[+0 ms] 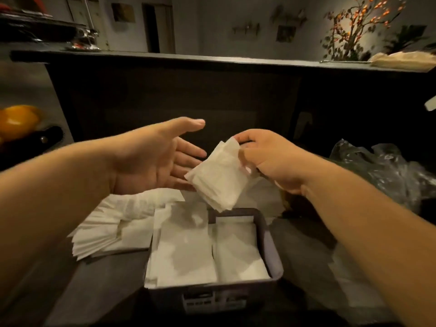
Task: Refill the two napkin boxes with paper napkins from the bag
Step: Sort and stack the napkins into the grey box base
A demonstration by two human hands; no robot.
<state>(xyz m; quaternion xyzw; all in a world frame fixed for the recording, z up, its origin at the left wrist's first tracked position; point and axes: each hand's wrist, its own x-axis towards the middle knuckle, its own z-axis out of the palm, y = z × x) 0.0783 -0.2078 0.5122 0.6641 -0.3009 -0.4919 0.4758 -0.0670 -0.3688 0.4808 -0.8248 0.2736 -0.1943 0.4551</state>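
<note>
At 9 o'clock the left hand is released, palm up and fingers straight, and it holds nothing. Its fingertips are just beside the small stack of napkins that hangs at the centre, above the far edge of the napkin box. At 3 o'clock the right hand is grasping this stack by pinching its upper corner, so the stack is tilted and hangs down.

I judge the step in hand is to pass or straighten this stack before it goes into the box. The next move probably calls for the left hand to support the stack from below, so the sheets stay together, and then to lower it flat.

The box at 6 o'clock has 2 rows of white napkins inside; the left row looks higher than the right one. At 8 o'clock a loose pile of napkins lies on the counter, touching the box. At 3 o'clock, behind the right arm, is the clear plastic bag; what is in it I cannot tell. I see only 1 box.
</note>
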